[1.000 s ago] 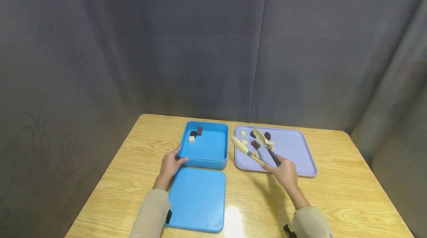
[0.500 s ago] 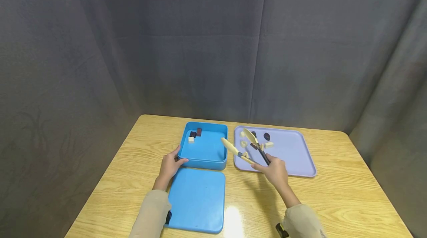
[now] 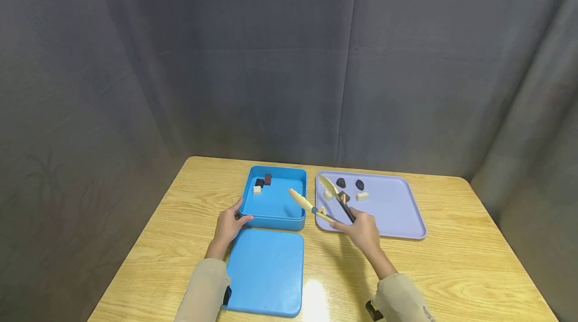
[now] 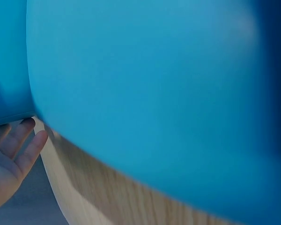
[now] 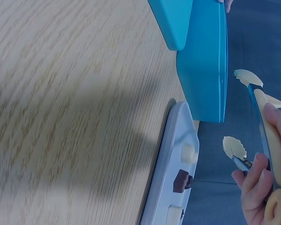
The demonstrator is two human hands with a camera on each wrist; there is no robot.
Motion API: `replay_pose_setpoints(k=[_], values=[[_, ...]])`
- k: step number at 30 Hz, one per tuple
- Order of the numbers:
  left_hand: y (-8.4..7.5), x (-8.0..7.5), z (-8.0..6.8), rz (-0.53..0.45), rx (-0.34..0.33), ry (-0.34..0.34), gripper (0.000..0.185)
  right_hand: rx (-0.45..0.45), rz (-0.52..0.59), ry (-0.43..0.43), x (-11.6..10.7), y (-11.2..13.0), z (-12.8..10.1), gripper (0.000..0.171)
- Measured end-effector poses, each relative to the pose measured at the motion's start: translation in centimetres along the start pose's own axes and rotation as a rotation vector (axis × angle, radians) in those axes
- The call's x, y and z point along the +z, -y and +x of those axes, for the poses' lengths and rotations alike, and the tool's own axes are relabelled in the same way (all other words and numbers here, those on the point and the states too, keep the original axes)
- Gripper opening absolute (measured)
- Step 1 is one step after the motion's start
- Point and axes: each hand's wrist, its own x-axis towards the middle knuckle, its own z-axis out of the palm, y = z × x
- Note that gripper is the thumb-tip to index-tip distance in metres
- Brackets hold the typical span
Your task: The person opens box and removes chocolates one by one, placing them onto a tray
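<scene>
Lid (image 3: 265, 272) before box (image 3: 271, 222), box left of tray (image 3: 393, 211) with pieces (image 3: 363, 196).

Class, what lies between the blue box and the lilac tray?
In the head view, a narrow strip of table, with one arm of the tongs above it.

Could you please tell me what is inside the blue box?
The blue box holds three pieces toward its far left: a black piece, a brown piece and a white piece. The tongs and near wall hide parts of the inside.

The box (image 3: 273, 222) and lid (image 3: 265, 272) are plain blue, the tray (image 3: 393, 211) lavender, the tongs (image 3: 328, 185) cream-tipped, the table (image 3: 460, 242) wood-grained yellow.
</scene>
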Motion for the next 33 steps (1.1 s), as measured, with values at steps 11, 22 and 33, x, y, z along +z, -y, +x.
replay_pose_setpoints(k=[11,22,33], values=[[0.2,0.0,0.0,0.004,0.005,-0.003,0.067,-0.035,0.009,0.007,0.9,0.9,0.1,0.059],[0.1,0.1,0.1,-0.003,0.014,-0.009,0.065,-0.021,0.026,0.045,1.9,2.0,0.3,0.046],[0.2,0.2,0.2,-0.004,-0.018,-0.006,0.066,-0.031,-0.004,0.039,2.4,2.9,0.5,0.039]])
